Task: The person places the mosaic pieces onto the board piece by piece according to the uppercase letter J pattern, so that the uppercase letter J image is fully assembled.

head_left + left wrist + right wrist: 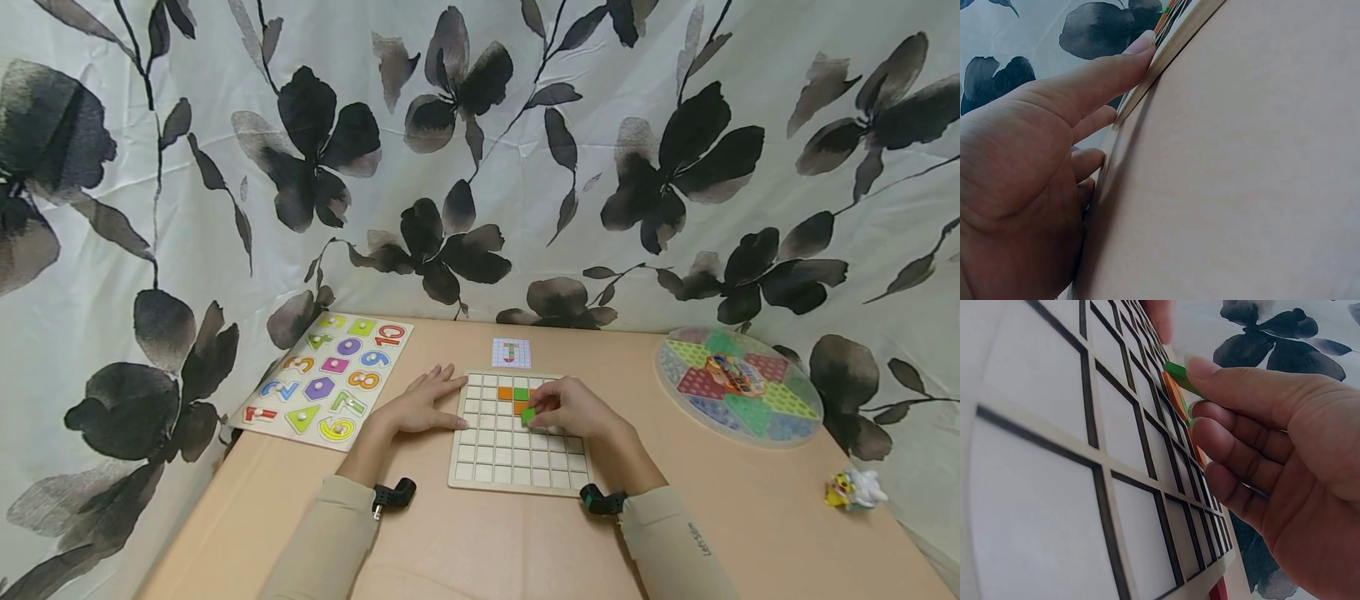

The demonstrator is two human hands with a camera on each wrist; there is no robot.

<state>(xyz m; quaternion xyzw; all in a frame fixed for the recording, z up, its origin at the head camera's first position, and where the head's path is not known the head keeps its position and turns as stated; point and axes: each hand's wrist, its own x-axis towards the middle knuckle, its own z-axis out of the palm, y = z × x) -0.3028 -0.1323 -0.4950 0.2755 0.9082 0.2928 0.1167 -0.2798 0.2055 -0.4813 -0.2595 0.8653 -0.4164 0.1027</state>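
Note:
A wooden grid board (480, 472) with white square cells lies in front of me. Between thumb and fingertips, my right hand (576, 410) pinches a green square tile (528, 416), tilted over the upper middle of the grid in the right wrist view. Just above it, orange tiles (505, 392) and a green one (521, 394) sit in cells; the right fingers partly cover that area. My left hand (423, 404) lies at the board's left side, fingers extended, its thumb (1138, 53) touching the edge. A small pattern card (512, 352) lies behind the board.
To the left is a board of colourful numbers and shapes (318, 388). A round board with coloured triangles (738, 387) lies at the back right, with a small toy figure (855, 489) near the table's right edge. A floral curtain (555, 192) hangs behind the table.

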